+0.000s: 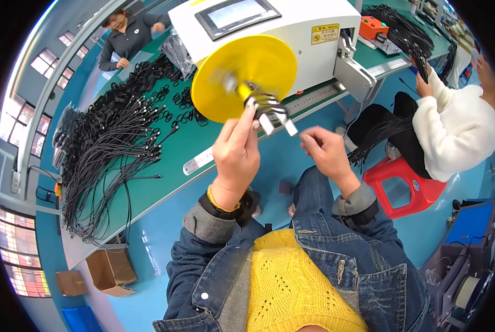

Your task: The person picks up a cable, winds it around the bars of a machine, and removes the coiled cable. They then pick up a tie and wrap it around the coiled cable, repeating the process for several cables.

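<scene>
A white winding machine [314, 61] stands in front of me with a large yellow disc [209, 83] on its face. From the disc's blurred centre, a fork with pale flat prongs [280, 123] sticks out toward me. Black cable [265, 105] is looped around it. My left hand [237, 152] is raised at the left of the fork, fingers pinched together at the cable loops; the exact grip is partly hidden. Just right of the prong tips, my right hand [326, 152] is apart from the fork. Its fingers are curled in, and I see nothing in them.
A heap of black cables [109, 138] covers the green table [175, 141] at left, its ends hanging over the front edge. A steel ruler [199, 160] lies along that edge. One co-worker sits beyond; another, right, handles cables by a red stool [380, 177]. Cardboard boxes [110, 271] stand below.
</scene>
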`<action>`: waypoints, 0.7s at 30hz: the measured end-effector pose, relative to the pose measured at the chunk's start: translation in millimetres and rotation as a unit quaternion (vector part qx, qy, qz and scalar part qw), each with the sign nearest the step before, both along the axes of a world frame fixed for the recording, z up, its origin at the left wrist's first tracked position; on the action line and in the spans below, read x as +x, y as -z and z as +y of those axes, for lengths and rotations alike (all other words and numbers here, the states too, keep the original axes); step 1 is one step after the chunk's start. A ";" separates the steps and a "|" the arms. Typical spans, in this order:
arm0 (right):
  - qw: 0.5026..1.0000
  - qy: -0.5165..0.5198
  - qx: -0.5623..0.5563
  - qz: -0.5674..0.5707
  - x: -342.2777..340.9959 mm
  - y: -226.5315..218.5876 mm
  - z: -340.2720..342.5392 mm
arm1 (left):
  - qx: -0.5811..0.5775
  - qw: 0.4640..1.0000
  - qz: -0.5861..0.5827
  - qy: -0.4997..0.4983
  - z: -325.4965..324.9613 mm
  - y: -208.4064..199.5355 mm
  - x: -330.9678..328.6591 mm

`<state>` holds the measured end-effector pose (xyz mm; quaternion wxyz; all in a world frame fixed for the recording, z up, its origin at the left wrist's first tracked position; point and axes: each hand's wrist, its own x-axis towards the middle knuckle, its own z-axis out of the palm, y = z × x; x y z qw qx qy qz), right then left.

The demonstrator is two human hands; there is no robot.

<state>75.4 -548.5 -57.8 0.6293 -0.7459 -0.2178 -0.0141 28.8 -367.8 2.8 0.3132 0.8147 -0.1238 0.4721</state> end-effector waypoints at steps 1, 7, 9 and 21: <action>1.000 0.005 0.003 0.003 1.6 -11.3 4.1 | 0.037 0.999 -0.025 -0.004 -3.6 -6.2 3.2; 0.996 -0.035 0.039 -0.070 6.6 -53.4 22.6 | 0.162 0.985 -0.004 -0.054 -17.8 -20.4 7.9; 0.998 -0.032 0.020 -0.057 10.6 -46.9 21.8 | 0.189 0.980 -0.003 -0.066 -22.4 -22.6 3.5; 0.984 -0.122 0.097 -0.089 57.0 -35.8 27.0 | 0.205 0.955 0.212 -0.027 6.7 -18.7 3.9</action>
